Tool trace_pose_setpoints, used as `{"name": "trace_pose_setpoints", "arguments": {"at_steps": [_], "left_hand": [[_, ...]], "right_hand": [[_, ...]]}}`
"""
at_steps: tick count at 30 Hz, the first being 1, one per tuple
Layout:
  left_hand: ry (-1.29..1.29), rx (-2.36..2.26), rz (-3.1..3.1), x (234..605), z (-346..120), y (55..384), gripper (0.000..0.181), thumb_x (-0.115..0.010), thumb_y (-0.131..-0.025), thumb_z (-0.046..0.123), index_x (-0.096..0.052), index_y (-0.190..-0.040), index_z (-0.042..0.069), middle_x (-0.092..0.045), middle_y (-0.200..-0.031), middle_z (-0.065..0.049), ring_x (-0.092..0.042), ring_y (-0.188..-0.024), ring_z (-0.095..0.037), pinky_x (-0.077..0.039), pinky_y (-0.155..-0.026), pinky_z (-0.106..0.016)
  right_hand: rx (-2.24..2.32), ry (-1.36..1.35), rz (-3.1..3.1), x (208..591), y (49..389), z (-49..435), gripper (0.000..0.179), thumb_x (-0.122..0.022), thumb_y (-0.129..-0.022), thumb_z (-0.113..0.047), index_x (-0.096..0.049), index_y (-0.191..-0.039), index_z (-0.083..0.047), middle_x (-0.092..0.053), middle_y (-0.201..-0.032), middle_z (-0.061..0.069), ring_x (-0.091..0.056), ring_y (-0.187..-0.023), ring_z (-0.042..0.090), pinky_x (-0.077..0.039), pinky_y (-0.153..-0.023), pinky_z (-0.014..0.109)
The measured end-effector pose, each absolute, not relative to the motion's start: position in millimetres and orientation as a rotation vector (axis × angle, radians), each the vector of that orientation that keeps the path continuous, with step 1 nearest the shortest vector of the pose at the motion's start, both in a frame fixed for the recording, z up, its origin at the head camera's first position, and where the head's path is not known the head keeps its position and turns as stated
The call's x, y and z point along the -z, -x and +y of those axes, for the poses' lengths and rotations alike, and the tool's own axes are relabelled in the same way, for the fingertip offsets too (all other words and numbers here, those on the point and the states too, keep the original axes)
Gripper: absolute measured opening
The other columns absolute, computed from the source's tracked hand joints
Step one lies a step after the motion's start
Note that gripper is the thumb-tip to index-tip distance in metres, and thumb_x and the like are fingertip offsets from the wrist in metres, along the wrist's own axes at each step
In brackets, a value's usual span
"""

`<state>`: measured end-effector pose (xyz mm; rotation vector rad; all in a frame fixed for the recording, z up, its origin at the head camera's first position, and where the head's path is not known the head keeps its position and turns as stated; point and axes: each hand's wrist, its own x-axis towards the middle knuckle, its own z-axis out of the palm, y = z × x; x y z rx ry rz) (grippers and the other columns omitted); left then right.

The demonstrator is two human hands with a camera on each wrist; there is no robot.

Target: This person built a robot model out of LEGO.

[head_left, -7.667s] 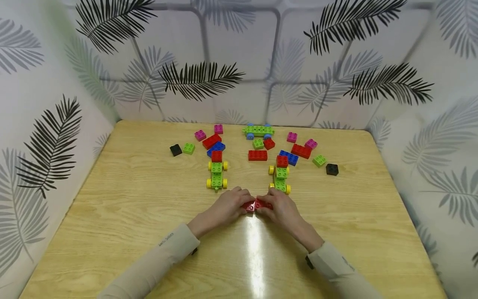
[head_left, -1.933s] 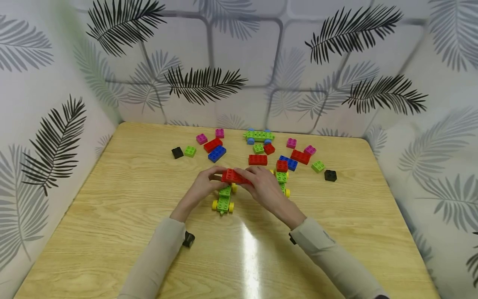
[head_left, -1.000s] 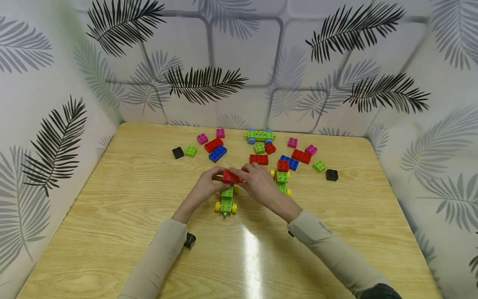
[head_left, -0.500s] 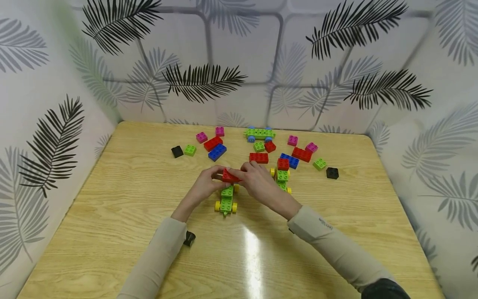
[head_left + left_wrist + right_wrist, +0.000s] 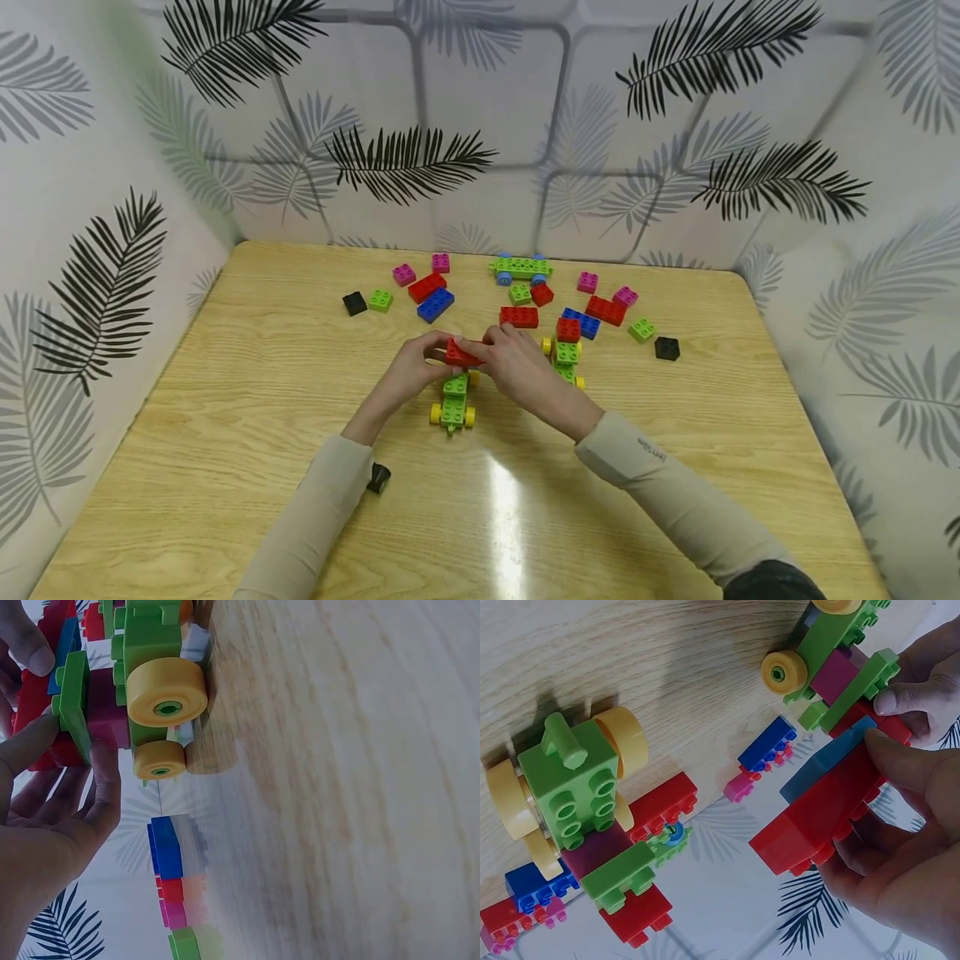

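In the head view my left hand (image 5: 408, 371) pinches the raised end of a green toy block car (image 5: 453, 408) with yellow wheels. Its thumb lies against the green and red bricks there, while fingers touch the purple brick (image 5: 107, 709) below. My right hand (image 5: 528, 371) grips a long red brick (image 5: 810, 825), with a blue brick (image 5: 829, 759) fixed under it. That red-and-blue piece lies against the car's red top; whether it is joined there I cannot tell. A second similar car (image 5: 566, 354) stands just right of my right hand.
Loose red, blue, pink, light green and black bricks lie behind the hands, among them a red brick (image 5: 519, 317) and a black brick (image 5: 667, 348). A green car base (image 5: 521, 267) with blue wheels stands at the table's back edge, before the patterned backdrop.
Earlier both hands held red bricks together nearer the front, with the left car farther back. The car has since come forward and the red piece sits at its raised end. Lately the hands barely move.
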<state>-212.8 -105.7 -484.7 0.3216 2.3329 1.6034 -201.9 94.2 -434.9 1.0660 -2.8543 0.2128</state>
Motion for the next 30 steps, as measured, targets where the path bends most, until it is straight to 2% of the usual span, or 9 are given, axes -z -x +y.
{"name": "trace_pose_setpoints", "arguments": {"at_steps": [5, 21, 25, 30], "left_hand": [[-0.329, -1.58, 2.343, 471, -104, 208, 0.044, -0.068, -0.088, 0.002, -0.054, -0.13, 0.002, -0.057, -0.128, -0.017, -0.057, -0.112, -0.034, -0.051, -0.089, -0.04], [-0.442, -1.61, 2.375, 491, -112, 216, 0.044, -0.07, -0.088, 0.012, -0.058, -0.13, 0.008, -0.061, -0.125, -0.011, -0.062, -0.108, -0.028, -0.052, -0.088, -0.039], [-0.417, -1.612, 2.377, 493, -113, 216, 0.043, -0.071, -0.088, 0.014, -0.059, -0.129, 0.009, -0.062, -0.124, -0.009, -0.062, -0.108, -0.027, -0.052, -0.088, -0.038], [-0.387, -1.591, 2.39, 492, -112, 216, 0.046, -0.073, -0.087, 0.018, -0.059, -0.129, 0.007, -0.063, -0.123, -0.011, -0.062, -0.108, -0.027, -0.052, -0.087, -0.038]], "right_hand": [[-0.194, -1.061, -2.864, 433, 201, 93, 0.051, -0.072, -0.087, -0.015, -0.058, -0.135, -0.025, -0.063, -0.099, 0.008, -0.053, -0.087, 0.022, -0.049, -0.072, 0.032], [-0.189, -1.027, -2.906, 432, 202, 91, 0.052, -0.072, -0.088, -0.017, -0.057, -0.137, -0.027, -0.062, -0.102, 0.008, -0.053, -0.089, 0.022, -0.049, -0.074, 0.034], [-0.309, -1.027, -2.896, 434, 201, 96, 0.052, -0.072, -0.088, -0.02, -0.056, -0.137, -0.024, -0.064, -0.103, 0.008, -0.055, -0.093, 0.024, -0.049, -0.08, 0.038], [-0.555, -0.972, -2.78, 435, 203, 121, 0.047, -0.063, -0.094, -0.026, -0.054, -0.139, -0.015, -0.065, -0.115, 0.013, -0.059, -0.103, 0.031, -0.048, -0.09, 0.047]]}}
